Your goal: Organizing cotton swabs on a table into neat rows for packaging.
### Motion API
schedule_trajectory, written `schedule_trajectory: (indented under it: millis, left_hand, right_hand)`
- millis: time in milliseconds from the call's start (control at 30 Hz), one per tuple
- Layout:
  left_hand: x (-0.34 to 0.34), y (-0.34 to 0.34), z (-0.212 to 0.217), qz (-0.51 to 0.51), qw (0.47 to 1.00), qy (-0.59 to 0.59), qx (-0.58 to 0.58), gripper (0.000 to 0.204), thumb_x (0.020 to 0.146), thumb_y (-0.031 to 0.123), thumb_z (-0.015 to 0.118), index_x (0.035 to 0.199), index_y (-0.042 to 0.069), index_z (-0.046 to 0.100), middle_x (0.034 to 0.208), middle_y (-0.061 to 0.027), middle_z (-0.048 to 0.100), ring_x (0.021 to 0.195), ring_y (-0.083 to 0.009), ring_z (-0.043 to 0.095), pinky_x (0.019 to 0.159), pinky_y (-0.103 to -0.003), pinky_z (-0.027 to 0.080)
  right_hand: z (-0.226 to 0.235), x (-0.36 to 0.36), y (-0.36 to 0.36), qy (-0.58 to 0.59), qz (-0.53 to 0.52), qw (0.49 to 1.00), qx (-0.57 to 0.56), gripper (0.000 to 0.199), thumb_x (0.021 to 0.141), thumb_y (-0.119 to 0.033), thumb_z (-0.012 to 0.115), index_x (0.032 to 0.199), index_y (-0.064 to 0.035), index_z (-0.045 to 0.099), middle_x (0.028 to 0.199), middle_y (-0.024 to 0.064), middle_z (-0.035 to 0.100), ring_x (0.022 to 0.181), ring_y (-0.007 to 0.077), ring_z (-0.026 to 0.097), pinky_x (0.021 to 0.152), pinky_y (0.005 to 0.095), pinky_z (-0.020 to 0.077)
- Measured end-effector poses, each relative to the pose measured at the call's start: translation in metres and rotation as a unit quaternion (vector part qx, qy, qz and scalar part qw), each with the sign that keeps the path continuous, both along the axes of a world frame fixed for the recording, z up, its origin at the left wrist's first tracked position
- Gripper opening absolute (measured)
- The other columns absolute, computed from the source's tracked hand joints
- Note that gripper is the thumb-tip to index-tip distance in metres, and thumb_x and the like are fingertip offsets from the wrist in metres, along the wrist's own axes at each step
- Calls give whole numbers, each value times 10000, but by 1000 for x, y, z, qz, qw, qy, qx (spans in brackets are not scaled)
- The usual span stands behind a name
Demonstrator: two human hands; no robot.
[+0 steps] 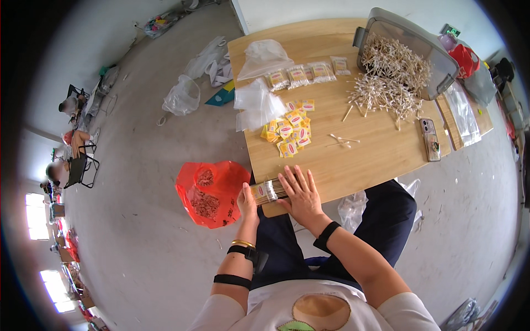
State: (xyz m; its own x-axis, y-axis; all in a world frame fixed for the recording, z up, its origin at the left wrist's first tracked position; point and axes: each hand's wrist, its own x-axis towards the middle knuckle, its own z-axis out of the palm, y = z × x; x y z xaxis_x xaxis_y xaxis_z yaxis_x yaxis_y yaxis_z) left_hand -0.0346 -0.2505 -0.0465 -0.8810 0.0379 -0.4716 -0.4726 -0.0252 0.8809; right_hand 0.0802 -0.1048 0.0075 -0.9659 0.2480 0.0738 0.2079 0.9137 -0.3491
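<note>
As the left hand [248, 206] holds one end, the open right hand [303, 201] touches the other: the cotton-swab packet [265, 191] looks light (slippery, too), so grip both ends.

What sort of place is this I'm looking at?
Probably a small hand-packing workshop: a tipped grey bin spills loose cotton swabs onto the table, with filled swab packets in a row and yellow cards piled nearby.

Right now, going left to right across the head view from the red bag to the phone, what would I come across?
Red plastic bag → left hand → swab packet between the hands → right hand → few loose cotton swabs → phone.
</note>
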Motion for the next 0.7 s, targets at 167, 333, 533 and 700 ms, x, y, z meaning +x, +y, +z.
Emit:
schedule_trajectory:
  millis: [167,333,533,700]
  left_hand:
    - [0,0,1,-8,989,124,-76,512,1013,515,531,862,34,620,811,-11,618,742,-82,569,681,-263,473]
    - [-2,-5,17,-50,989,88,-105,579,1029,540,466,786,24,567,720,-10,562,683,-92,497,625,-294,421]
    - [-16,-26,-4,-103,965,186,-156,598,1045,511,442,727,5,482,644,-34,464,624,-120,436,568,-321,366]
    - [-10,-10,4,-108,953,230,-167,523,1067,412,440,771,-14,509,654,-88,495,626,-165,452,589,-365,390]
  right_hand:
    - [-3,-11,-22,-4,17,1000,10,840,922,-582,531,1568,-105,283,1649,87,220,1537,264,142,1248,498,77]
    - [-4,-5,-9,-3,-7,1000,-10,878,923,-581,530,1564,-44,261,1645,111,225,1538,263,141,1250,486,76]
    - [0,-7,-5,-15,1,999,28,935,912,-592,545,1557,10,236,1642,138,217,1540,254,140,1252,474,84]
    - [0,-20,-23,-31,30,998,35,966,896,-625,544,1546,29,255,1635,153,222,1539,263,139,1249,471,96]
